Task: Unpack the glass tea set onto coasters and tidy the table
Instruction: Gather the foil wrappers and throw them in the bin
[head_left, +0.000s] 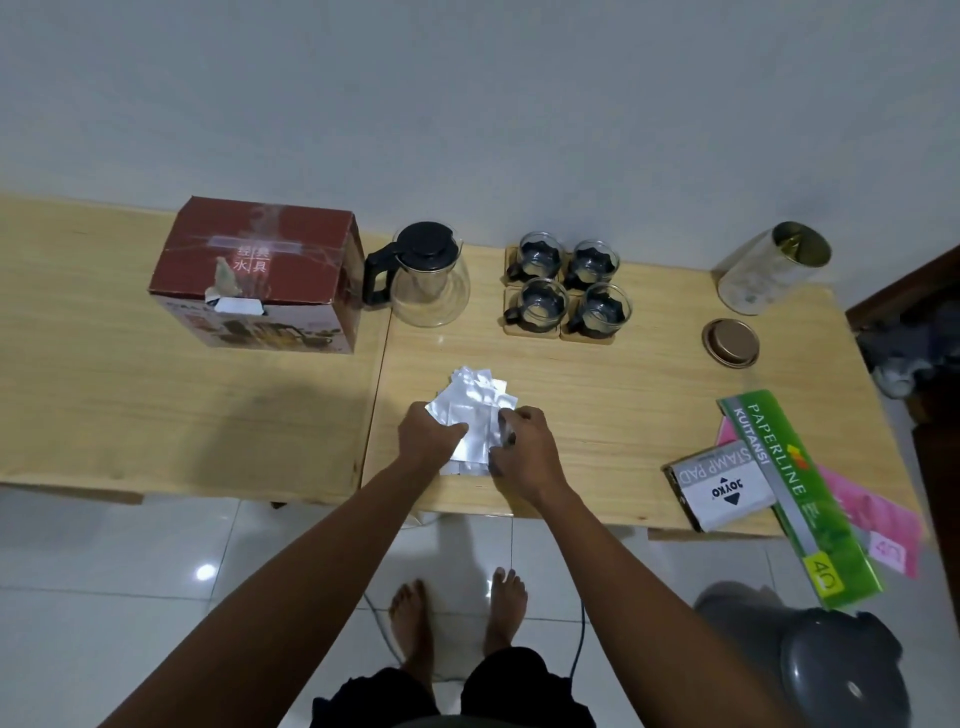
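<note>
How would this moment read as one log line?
tidying | both hands, left hand and right hand, gathering silver packets | glass cups on coasters

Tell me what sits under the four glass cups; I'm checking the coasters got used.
Each of the four cups stands on a light wooden coaster, edges showing around the bases. The middle of each coaster is covered by its cup.

dim flat indoor light, bluish cast, soft shadow on table (156, 415) left of centre, lamp glare spot on floor tiles (205, 571), strong fisheye bending at edges, overall soft focus
</note>
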